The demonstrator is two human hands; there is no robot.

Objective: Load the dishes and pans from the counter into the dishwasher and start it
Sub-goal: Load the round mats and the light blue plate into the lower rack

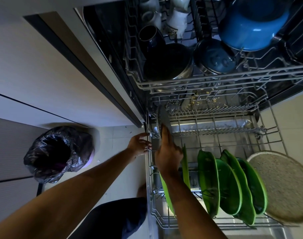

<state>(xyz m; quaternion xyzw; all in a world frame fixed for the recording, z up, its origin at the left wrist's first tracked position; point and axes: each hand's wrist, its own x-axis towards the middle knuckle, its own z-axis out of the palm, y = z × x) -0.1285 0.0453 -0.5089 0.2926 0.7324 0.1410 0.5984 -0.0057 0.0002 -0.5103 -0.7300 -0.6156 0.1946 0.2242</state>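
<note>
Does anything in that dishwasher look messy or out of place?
Yes. Pale crumbs lie scattered along the back of the lower rack, just under the upper rack; they look like leftover food. The green plates stand neatly.

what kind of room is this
Most likely a home kitchen: an open dishwasher with green plates in its pulled-out lower rack, blue pots in the upper rack, and a bag-lined bin on the tiled floor beside it.

Grey plate (162, 116) upright, lower rack (274, 134)
</note>
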